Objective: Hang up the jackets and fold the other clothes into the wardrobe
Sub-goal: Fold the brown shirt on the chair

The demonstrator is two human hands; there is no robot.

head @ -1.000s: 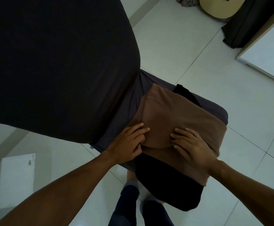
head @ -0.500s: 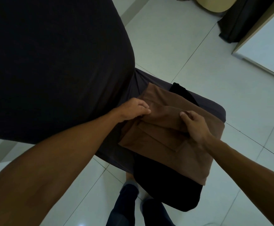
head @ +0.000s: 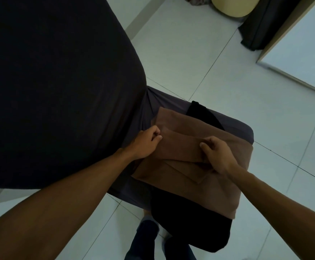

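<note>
— Left hand (head: 147, 142): how is it set?

— Curled, with the fingertips pinched on the left end of the folded flap of the brown garment (head: 194, 166). That end of the flap is gripped just ahead of the knuckles.

— And the right hand (head: 215, 153)?

— Also curled; the right end of the same flap is pinched between thumb and fingers. The flap is thus held at both ends, its long axis stretched from one hand across to the other.

— Where is the garment placed?

— It is laid beneath both hands on a grey-covered seat (head: 235, 126), over a black garment (head: 190, 226) that hangs off the near edge, towards the person's body. A large dark covered surface (head: 55, 91) is seen beyond and to the outside of the left hand.

— What is the coming move judged to depend on?

— On the flap's line between the two hands. The unfolded remainder of the brown cloth is spread on the near side of both hands, so the flap would probably be brought towards the body. Neither hand is nearer; an even pull would be needed to keep the edge straight.

— Is a wardrobe seen?

— It cannot be told.
</note>
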